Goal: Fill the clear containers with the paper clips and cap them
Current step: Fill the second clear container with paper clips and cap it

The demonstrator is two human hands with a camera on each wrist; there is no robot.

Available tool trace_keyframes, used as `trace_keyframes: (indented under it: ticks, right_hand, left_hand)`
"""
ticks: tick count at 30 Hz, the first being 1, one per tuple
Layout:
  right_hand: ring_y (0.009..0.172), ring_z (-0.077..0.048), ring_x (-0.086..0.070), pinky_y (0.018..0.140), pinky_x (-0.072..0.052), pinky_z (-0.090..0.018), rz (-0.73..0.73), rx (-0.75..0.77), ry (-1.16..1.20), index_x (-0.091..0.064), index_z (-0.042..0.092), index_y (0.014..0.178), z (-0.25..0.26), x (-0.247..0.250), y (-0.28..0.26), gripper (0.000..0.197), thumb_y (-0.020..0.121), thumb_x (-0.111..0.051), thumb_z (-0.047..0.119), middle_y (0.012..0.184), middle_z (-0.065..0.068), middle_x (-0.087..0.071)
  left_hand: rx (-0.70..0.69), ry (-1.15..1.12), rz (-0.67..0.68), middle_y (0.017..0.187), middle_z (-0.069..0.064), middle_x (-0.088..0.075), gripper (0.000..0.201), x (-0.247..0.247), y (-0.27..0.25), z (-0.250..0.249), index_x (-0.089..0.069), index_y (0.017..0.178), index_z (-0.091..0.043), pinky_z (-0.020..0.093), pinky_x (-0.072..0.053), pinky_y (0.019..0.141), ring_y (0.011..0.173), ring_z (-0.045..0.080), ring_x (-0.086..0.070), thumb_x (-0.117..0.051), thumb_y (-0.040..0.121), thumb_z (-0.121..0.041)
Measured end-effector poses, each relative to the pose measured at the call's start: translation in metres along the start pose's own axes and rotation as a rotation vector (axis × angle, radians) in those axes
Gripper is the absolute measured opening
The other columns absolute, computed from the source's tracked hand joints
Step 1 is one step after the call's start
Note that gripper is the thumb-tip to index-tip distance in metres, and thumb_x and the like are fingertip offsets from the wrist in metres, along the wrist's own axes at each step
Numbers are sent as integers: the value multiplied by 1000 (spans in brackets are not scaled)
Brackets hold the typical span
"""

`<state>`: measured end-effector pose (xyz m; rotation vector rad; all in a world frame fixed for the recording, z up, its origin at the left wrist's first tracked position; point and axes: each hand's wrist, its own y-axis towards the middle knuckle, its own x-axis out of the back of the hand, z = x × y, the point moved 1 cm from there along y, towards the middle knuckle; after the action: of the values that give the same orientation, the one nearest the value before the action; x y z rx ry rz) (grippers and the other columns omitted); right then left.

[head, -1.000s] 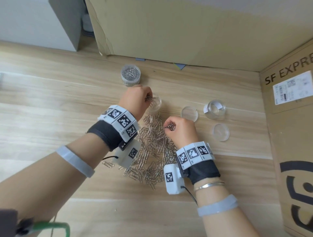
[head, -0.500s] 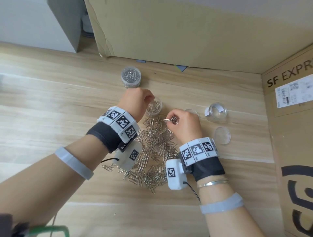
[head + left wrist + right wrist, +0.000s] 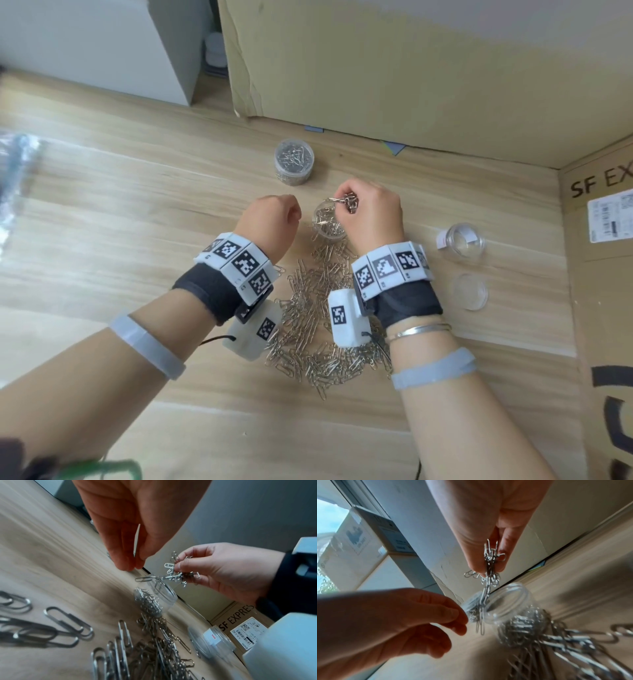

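A pile of silver paper clips [image 3: 318, 325] lies on the wooden table [image 3: 137, 212] between my wrists. Just behind it stands an open clear container [image 3: 327, 222], partly filled with clips. My right hand [image 3: 347, 205] pinches a bunch of paper clips [image 3: 489, 561] right above that container's mouth [image 3: 508, 599], and a few clips dangle into it. My left hand [image 3: 274, 219] hovers just left of the container, its fingers [image 3: 125, 561] loosely curled and holding nothing. A full capped container [image 3: 294, 166] stands farther back.
An empty clear container [image 3: 462, 240] with a white label and a loose clear lid [image 3: 470, 291] sit to the right. Cardboard boxes close off the back [image 3: 411, 68] and the right side [image 3: 603, 308]. Bare table stretches to the left.
My right hand has carried its bunch of clips from the pile up and left to above the open container. My left hand has drawn back from the container's mouth to its left side.
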<state>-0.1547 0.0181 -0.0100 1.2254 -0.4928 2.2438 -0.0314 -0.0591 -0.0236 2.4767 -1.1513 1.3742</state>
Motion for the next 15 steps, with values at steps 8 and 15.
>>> trace_keyframes:
  ticks: [8, 15]
  right_hand:
    - [79, -18, -68, 78, -55, -36, 64, -50, 74, -70, 22, 93, -4, -7, -10, 12, 84, -63, 21, 88, 0, -73]
    - [84, -20, -65, 77, -55, -36, 66, -136, -36, -68, 20, 97, -20, 8, -28, 17, 90, -53, 16, 94, -2, -71]
  left_hand:
    - [21, 69, 82, 107, 10, -60, 23, -3, -12, 10, -59, 103, -10, 26, -39, 76, 95, 25, -57, -46, 85, -6]
    - [64, 117, 162, 114, 9, -52, 30, -9, -19, 4, -54, 112, -13, 36, -45, 83, 100, 28, -54, -48, 83, -8]
